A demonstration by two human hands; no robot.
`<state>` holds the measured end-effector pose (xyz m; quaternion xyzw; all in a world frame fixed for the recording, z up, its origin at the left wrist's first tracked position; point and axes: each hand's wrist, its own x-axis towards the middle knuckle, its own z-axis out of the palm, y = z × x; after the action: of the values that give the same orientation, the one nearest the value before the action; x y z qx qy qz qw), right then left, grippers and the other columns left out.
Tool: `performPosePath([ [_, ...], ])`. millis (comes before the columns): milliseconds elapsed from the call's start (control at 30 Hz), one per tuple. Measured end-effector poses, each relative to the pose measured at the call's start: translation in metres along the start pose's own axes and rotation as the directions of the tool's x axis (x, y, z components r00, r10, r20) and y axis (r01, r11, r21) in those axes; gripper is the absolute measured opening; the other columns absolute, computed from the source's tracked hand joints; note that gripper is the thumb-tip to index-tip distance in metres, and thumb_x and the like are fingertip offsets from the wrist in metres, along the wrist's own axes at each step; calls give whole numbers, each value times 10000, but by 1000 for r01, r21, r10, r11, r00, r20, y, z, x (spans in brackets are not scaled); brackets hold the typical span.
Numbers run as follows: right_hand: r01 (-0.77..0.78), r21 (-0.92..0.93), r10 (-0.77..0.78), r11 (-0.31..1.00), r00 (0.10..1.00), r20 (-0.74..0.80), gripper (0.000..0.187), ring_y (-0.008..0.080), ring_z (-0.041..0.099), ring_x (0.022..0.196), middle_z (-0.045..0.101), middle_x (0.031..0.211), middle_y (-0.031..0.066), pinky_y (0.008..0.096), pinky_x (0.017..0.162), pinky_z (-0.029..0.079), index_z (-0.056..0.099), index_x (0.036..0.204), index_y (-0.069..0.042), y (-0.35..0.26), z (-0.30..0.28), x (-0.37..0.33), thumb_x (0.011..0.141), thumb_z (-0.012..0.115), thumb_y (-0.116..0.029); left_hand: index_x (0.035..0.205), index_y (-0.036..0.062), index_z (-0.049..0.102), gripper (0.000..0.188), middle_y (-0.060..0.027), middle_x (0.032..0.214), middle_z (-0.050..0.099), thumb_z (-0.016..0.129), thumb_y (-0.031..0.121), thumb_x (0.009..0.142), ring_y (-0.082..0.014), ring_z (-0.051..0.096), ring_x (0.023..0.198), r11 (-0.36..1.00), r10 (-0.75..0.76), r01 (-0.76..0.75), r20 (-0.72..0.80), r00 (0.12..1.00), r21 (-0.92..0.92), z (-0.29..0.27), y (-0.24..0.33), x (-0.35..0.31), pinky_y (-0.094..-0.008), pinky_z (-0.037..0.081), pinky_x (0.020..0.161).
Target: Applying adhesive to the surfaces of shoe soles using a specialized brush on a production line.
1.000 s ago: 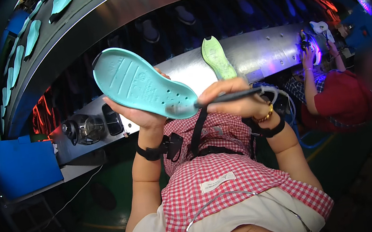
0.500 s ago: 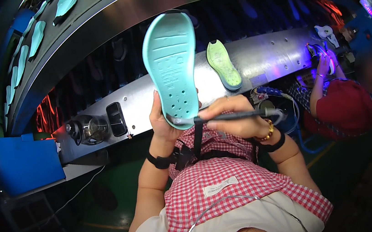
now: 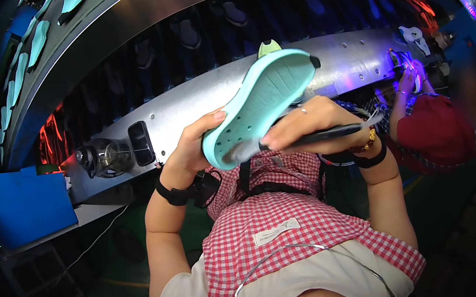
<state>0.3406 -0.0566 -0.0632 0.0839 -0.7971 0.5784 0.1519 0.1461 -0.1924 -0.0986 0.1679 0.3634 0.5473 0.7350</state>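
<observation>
My left hand [image 3: 190,145] grips the near, left end of a turquoise shoe sole [image 3: 270,92], its fingers wrapped round the edge. The sole is tilted, its dark-tipped far end leaning to the right. Small holes dot its near end. My right hand [image 3: 320,120] is closed round the dark handle of a brush [image 3: 324,136]. Pale, motion-blurred bristles lie against the sole's near end. Behind the turquoise sole, a lime-green sole [image 3: 268,47] lies on the metal bench [image 3: 330,59], mostly hidden.
A glass jug with a dark lid [image 3: 108,156] and a black tray [image 3: 141,143] stand on the bench at left, beyond a blue box [image 3: 30,201]. Several turquoise soles [image 3: 19,72] lie on the upper left belt. At right, a co-worker in a red cap [image 3: 437,133] handles a lit shoe.
The turquoise sole has swung from upright to leaning right, now covering most of the lime-green one. My left hand has shifted left. My right hand and brush have moved slightly right.
</observation>
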Motion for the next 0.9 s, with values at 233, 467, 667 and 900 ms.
performPosePath([
  [233,42,-50,-29,998,973,228,162,241,639,794,641,886,136,309,700,509,640,874,-13,-13,-20,-4,718,623,-55,1236,-29,387,554,-154,1086,531,467,312,807,-188,550,925,968,-76,83,-37,996,237,6,8,-7,-267,461,752],
  [467,-30,-84,41,996,990,134,227,256,618,875,626,928,161,315,768,492,635,902,-15,-9,-15,-18,677,646,14,1171,-53,449,549,-155,1024,564,485,336,786,-183,560,878,948,65,-70,27,998,310,-2,17,-15,-269,445,761],
  [667,-15,-49,6,999,986,-166,189,238,618,880,631,920,152,301,772,494,635,864,-6,14,-7,-19,678,658,21,1113,-78,498,569,-149,970,584,493,371,764,-179,554,830,941,230,-196,-95,969,276,3,21,-28,-223,417,739],
  [900,41,-76,-56,996,976,-213,227,169,586,734,644,846,94,263,657,454,649,865,-36,-8,1,-14,643,692,-23,1177,-25,442,705,-193,1110,521,309,561,809,-266,499,1042,899,235,-247,-75,969,-362,-30,-1,-2,-422,381,905],
])
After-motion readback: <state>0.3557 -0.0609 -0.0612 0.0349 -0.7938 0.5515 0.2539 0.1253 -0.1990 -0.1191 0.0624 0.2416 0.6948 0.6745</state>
